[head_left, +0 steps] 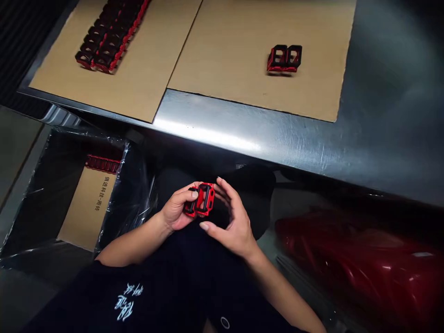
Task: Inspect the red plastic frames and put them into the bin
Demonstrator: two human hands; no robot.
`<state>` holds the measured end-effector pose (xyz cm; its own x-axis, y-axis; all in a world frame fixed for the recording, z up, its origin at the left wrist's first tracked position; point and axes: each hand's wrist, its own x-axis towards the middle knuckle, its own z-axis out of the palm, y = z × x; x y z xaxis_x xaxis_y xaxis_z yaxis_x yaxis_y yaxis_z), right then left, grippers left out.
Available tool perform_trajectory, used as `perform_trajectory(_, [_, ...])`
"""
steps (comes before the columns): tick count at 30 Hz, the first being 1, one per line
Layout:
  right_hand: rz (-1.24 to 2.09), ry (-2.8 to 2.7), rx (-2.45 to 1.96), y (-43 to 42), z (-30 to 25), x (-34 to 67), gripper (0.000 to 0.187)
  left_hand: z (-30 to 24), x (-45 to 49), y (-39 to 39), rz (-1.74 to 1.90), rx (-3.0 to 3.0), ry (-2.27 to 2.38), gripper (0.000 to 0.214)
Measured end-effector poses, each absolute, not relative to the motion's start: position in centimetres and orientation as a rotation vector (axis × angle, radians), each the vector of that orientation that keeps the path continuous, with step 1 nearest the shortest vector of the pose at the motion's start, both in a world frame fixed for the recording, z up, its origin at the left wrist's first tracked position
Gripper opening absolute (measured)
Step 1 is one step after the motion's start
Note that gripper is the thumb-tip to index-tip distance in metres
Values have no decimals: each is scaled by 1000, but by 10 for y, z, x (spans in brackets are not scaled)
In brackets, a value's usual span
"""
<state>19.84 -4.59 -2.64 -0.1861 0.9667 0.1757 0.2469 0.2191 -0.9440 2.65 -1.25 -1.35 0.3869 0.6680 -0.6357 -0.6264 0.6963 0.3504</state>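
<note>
My left hand [176, 210] grips a pair of small red-and-black plastic frame parts [201, 200] over my lap, below the table edge. My right hand [231, 222] is cupped just to the right of them, fingers curled and apart, fingertips near or touching the parts. On the right cardboard sheet [243, 60] stand two joined red-and-black frames [285, 58]. On the left cardboard sheet [138, 69] lies a long double row of the same parts [111, 34].
A steel table [277, 134] carries both cardboard sheets. To my lower left is a box lined with black plastic [52, 194], holding a cardboard divider and a red strip of parts [103, 163]. A red glossy bag [364, 259] lies at lower right.
</note>
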Motion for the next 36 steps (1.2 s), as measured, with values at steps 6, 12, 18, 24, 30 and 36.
perform_trajectory(6, [1331, -1525, -1022, -40, -25, 194, 92, -26, 28, -30, 728, 43, 698, 36])
perform_trajectory(12, [1300, -1545, -1082, -41, -22, 195, 82, -23, 23, -28, 704, 190, 895, 52])
perform_trajectory(18, [1342, -1539, -1077, -44, -27, 200, 82, -16, 10, -26, 641, 426, 1043, 33])
perform_trajectory(24, [1205, -1623, -1075, -44, -29, 196, 80, -10, 0, -30, 542, 707, 993, 39])
perform_trajectory(30, [1063, -1737, -1054, -44, -31, 198, 84, 1, -1, -32, 435, 931, 1095, 46])
perform_trajectory(36, [1360, -1332, -1116, -48, -24, 211, 47, 0, -3, -33, 561, 1207, 1184, 45])
